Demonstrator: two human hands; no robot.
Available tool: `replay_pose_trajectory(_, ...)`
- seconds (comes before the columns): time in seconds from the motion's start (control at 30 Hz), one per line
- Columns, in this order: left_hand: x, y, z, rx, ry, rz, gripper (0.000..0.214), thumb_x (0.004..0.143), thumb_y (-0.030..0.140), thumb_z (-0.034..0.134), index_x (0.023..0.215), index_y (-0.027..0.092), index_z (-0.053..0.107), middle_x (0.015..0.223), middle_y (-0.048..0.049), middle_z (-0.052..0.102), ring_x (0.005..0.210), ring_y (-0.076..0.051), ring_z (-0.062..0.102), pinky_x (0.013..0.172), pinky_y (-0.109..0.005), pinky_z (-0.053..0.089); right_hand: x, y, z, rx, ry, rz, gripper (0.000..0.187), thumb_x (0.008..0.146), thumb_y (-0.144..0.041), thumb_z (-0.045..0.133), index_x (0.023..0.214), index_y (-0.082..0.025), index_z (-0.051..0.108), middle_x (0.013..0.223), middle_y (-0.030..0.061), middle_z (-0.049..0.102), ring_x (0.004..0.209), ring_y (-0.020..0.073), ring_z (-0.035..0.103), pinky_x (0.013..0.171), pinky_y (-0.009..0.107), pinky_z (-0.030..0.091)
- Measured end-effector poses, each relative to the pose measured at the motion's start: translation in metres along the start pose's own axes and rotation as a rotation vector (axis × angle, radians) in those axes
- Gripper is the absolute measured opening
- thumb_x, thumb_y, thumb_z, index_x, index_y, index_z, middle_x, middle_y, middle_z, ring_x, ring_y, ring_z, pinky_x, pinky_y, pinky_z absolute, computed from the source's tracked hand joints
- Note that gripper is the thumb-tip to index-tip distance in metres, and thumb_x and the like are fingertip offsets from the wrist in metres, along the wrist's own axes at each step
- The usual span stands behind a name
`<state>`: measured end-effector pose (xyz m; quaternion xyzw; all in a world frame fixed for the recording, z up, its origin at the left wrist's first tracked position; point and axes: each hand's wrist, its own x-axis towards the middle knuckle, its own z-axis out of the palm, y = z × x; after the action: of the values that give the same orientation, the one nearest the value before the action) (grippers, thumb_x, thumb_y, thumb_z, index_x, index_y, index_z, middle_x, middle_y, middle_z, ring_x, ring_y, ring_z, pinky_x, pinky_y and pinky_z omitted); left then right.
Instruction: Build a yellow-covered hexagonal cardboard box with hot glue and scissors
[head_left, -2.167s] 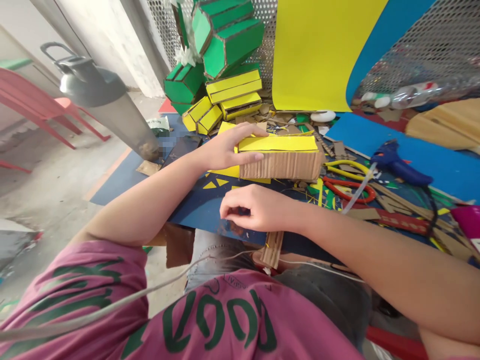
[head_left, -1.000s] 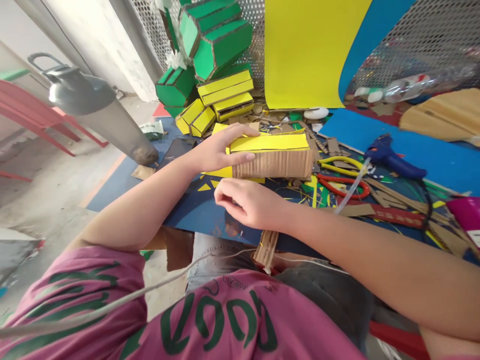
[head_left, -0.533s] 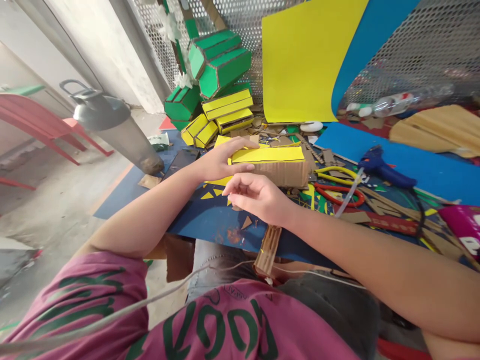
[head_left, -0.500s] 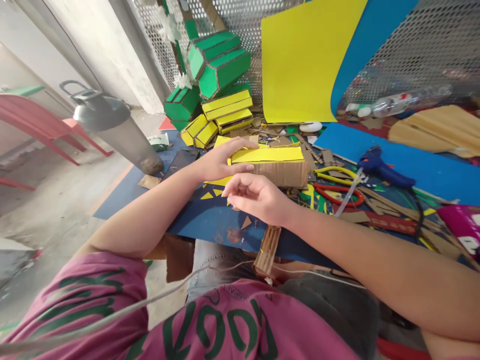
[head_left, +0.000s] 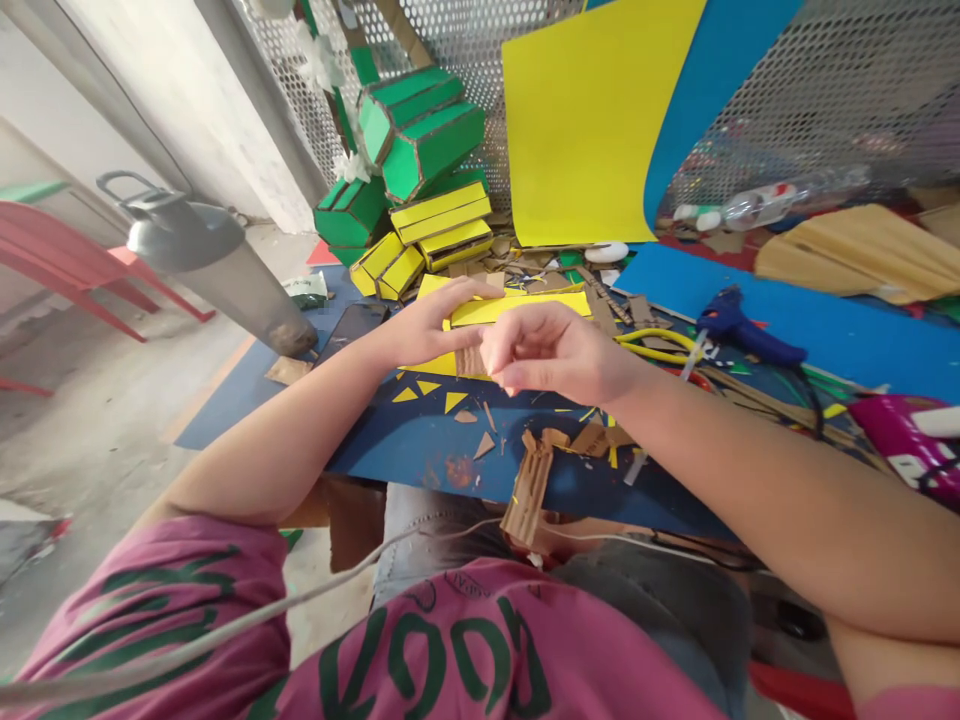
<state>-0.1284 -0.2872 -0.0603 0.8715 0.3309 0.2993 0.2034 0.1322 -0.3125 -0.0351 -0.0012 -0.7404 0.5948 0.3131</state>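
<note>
My left hand [head_left: 427,325] grips the near left end of a long cardboard box with a yellow paper top [head_left: 517,305], which rests on the dark blue work board [head_left: 420,445]. My right hand [head_left: 555,350] hovers in front of the box's brown side and hides most of it. Its fingers are curled and pinched together; whether they hold anything I cannot make out. Small yellow paper triangles [head_left: 431,390] and cardboard scraps [head_left: 480,445] lie on the board just below both hands.
Green and yellow cardboard blocks [head_left: 420,170] are stacked at the back by a mesh wall. A large yellow sheet [head_left: 585,120] leans there. A blue glue gun [head_left: 739,325], yellow-handled pliers [head_left: 660,340], a grey bottle [head_left: 202,255] and a corrugated strip [head_left: 529,490] surround the work spot.
My right hand rose from the blue board and moved forward in front of the box, fingers still pinched. The left hand kept its hold on the box. The view shifted slightly.
</note>
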Motion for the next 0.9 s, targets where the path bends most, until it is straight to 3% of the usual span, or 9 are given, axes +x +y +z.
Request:
replay_pose_trajectory(0.1,0.0,0.0,0.001,-0.048,-0.005,-0.02,0.067,0.108,0.069,0.068,0.159,0.026,0.065,0.164,-0.0157,0.068,0.152,-0.035,0.063,0.133,-0.056,0.046,-0.003,-0.031,-0.013,-0.381,0.102,0.058,0.022,0.103,-0.045,0.081,0.1,-0.023,0.075,0.08,-0.0008,0.071,0.071,0.0147,0.064,0.068,0.031,0.053)
replay_pose_trajectory(0.2,0.0,0.0,0.003,-0.08,0.009,-0.077,0.064,0.113,0.067,0.059,0.161,0.026,0.064,0.169,-0.0147,0.064,0.158,-0.033,0.059,0.138,-0.058,0.04,-0.018,-0.053,-0.031,-0.948,0.16,0.102,0.018,0.099,-0.042,0.082,0.104,-0.025,0.079,0.102,0.0071,0.077,0.101,0.0281,0.073,0.097,0.047,0.061)
replay_pose_trajectory(0.3,0.0,0.001,0.004,-0.097,0.033,-0.116,0.065,0.112,0.068,0.06,0.161,0.025,0.066,0.17,-0.0144,0.064,0.16,-0.034,0.058,0.14,-0.06,0.037,-0.043,-0.045,-0.05,-1.229,0.208,0.139,0.059,0.089,-0.053,0.092,0.138,-0.028,0.074,0.143,0.0159,0.069,0.142,0.0467,0.061,0.128,0.072,0.047)
replay_pose_trajectory(0.37,0.0,0.0,0.006,-0.118,0.035,-0.141,0.066,0.109,0.069,0.065,0.16,0.026,0.067,0.17,-0.0142,0.064,0.159,-0.035,0.058,0.14,-0.062,0.037,-0.059,-0.029,-0.059,-1.26,0.214,0.193,0.091,0.084,-0.058,0.096,0.161,-0.03,0.057,0.164,0.0177,0.056,0.158,0.0517,0.048,0.135,0.079,0.038)
replay_pose_trajectory(0.47,0.0,-0.003,0.008,-0.163,0.039,-0.172,0.068,0.106,0.069,0.071,0.159,0.027,0.068,0.169,-0.0138,0.065,0.159,-0.037,0.058,0.139,-0.062,0.038,-0.075,-0.008,-0.065,-1.216,0.179,0.242,0.109,0.087,-0.06,0.094,0.175,-0.033,0.036,0.178,0.0185,0.041,0.168,0.0508,0.039,0.139,0.077,0.035)
replay_pose_trajectory(0.53,-0.001,-0.005,0.009,-0.187,0.041,-0.177,0.068,0.106,0.068,0.072,0.16,0.027,0.067,0.17,-0.0138,0.064,0.16,-0.037,0.057,0.139,-0.062,0.038,-0.079,-0.002,-0.065,-1.199,0.165,0.231,0.111,0.088,-0.06,0.094,0.177,-0.032,0.033,0.18,0.019,0.039,0.17,0.0498,0.037,0.14,0.075,0.035)
replay_pose_trajectory(0.77,-0.004,-0.002,0.006,-0.11,-0.01,-0.073,0.086,0.093,0.061,0.089,0.166,0.027,0.059,0.167,-0.0171,0.064,0.155,-0.039,0.061,0.133,-0.061,0.048,-0.082,-0.003,-0.067,-1.187,0.205,0.173,0.103,0.085,-0.056,0.097,0.17,-0.035,0.042,0.172,0.0179,0.047,0.166,0.0489,0.044,0.137,0.076,0.04)
replay_pose_trajectory(0.9,-0.003,0.005,0.004,-0.093,0.045,-0.003,0.087,0.091,0.06,0.09,0.165,0.027,0.058,0.166,-0.0177,0.062,0.154,-0.039,0.06,0.134,-0.06,0.046,-0.081,-0.007,-0.066,-1.181,0.241,0.072,0.1,0.086,-0.048,0.096,0.17,-0.037,0.042,0.171,0.0164,0.046,0.166,0.0456,0.044,0.14,0.072,0.037)
